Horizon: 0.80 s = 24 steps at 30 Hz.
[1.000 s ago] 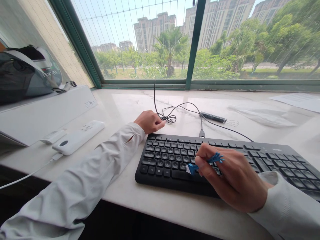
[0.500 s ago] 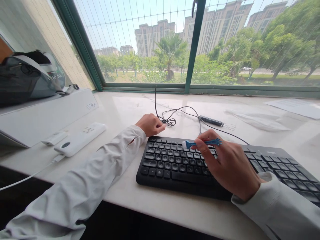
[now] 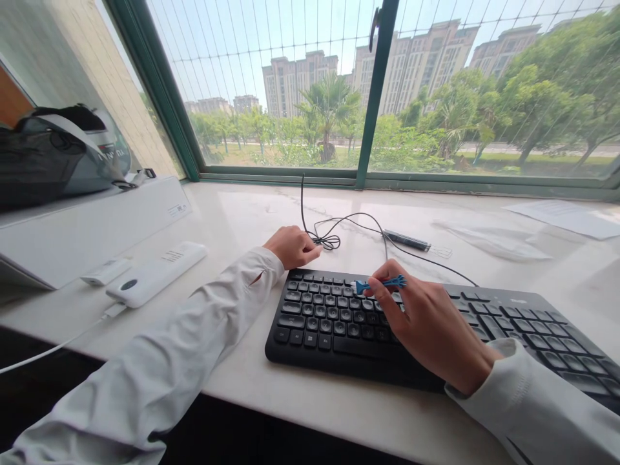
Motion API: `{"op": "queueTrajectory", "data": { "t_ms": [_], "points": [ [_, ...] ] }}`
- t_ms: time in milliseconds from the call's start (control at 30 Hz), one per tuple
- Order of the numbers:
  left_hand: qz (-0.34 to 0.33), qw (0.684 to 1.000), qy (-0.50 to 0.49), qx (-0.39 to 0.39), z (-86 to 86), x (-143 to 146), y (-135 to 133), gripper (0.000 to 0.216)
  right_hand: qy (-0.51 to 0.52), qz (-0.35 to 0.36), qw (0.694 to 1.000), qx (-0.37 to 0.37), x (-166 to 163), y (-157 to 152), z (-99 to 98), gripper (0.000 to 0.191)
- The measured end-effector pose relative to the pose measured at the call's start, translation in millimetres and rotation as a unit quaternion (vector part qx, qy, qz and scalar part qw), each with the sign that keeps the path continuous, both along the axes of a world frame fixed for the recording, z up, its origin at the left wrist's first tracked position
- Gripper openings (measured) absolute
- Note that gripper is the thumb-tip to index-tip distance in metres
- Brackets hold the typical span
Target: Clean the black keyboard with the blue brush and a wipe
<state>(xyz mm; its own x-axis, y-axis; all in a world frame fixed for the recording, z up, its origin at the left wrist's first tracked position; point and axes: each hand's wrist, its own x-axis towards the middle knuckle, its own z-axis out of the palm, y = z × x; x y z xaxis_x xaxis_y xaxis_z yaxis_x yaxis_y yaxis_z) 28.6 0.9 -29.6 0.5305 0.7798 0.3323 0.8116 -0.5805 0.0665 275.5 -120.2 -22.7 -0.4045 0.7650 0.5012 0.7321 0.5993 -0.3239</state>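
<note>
A black keyboard point(image 3: 320, 323) lies on the pale marble sill in front of me. My right hand point(image 3: 426, 329) rests over its middle and pinches a small blue brush-like tool point(image 3: 380, 283), whose tip touches the upper key rows. My left hand point(image 3: 293, 247) is curled into a loose fist at the keyboard's far left corner, with its fingers against the corner and next to a knot of black cable point(image 3: 329, 241). Both arms wear white sleeves.
A white power bank point(image 3: 155, 274) with a small white device point(image 3: 104, 271) lies to the left, beside a flat white box point(image 3: 82, 226) carrying a dark bag point(image 3: 43, 155). A black pen-like tool point(image 3: 407, 240) and papers point(image 3: 562, 216) lie behind the keyboard, below the window.
My right hand moved the blue tool from the lower key rows up to the top rows and a little left. The left hand stayed at the keyboard's corner.
</note>
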Motion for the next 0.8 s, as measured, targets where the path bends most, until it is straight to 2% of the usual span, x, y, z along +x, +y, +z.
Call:
{"op": "queueTrajectory", "data": {
  "t_ms": [267,433,800],
  "points": [
    [-0.002,1.000,-0.003,0.008,0.2,-0.2,0.0,0.050,-0.004,0.026,1.000,0.013,-0.6,-2.9,1.0,0.017],
    [0.006,1.000,-0.003,0.002,0.3,-0.4,-0.5,0.049,0.001,0.046,0.999,-0.005,1.7,-2.4,1.3,0.018],
    [0.001,1.000,-0.003,0.011,-0.5,-1.3,0.9,0.050,0.003,0.051,0.999,-0.011,5.2,-1.6,1.9,0.019]
  ]
}}
